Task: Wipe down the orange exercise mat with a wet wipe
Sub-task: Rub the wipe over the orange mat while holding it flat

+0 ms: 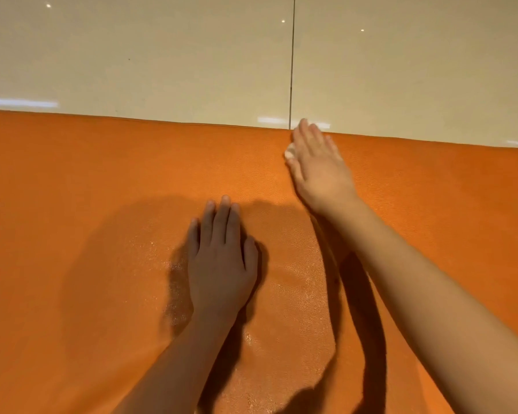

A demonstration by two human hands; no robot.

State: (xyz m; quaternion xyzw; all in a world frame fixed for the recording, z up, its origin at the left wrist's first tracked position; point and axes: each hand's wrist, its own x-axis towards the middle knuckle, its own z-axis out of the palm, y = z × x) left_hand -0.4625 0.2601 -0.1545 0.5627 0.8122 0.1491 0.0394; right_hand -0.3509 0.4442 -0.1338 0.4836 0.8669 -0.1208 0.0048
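Note:
The orange exercise mat (87,189) fills the lower two thirds of the head view, its far edge running across the frame. My left hand (222,258) lies flat on the mat near the middle, fingers straight, palm down. My right hand (319,165) reaches to the mat's far edge with straight fingers and presses a white wet wipe (290,152) onto the mat. Only a small bunched bit of the wipe shows at the hand's left side; the rest is hidden under the palm. Damp, glossy patches show on the mat around my left hand.
Beyond the mat's far edge lies a glossy cream tiled floor (162,61) with a dark grout line (292,70) running away from me. My shadow falls on the mat around both forearms.

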